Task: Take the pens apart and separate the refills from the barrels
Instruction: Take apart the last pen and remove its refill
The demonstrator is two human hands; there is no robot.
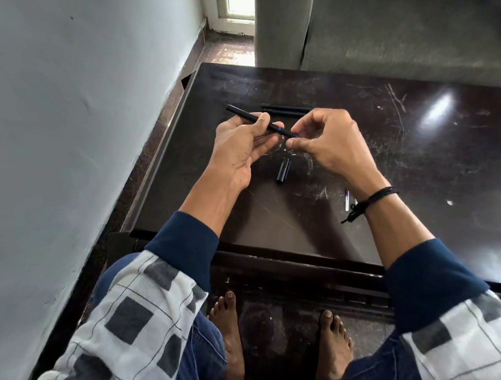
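left hand (243, 147) grips black barrel (254, 118), right hand (327, 143) pinches the refill tip (296, 135); extraction appears under way, next needing a straight pull.

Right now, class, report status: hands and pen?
Left hand grips pen barrel. Right hand pinches its tip end. Loose black piece on table beneath hands, not obstructing.

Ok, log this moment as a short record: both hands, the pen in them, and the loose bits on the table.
left hand: holds the pen by its barrel
right hand: pinches the pen's tip end
short black part: lies on the table between the wrists
other pens: two, on the table beyond the hands
refill: clear, on the table by the right wrist
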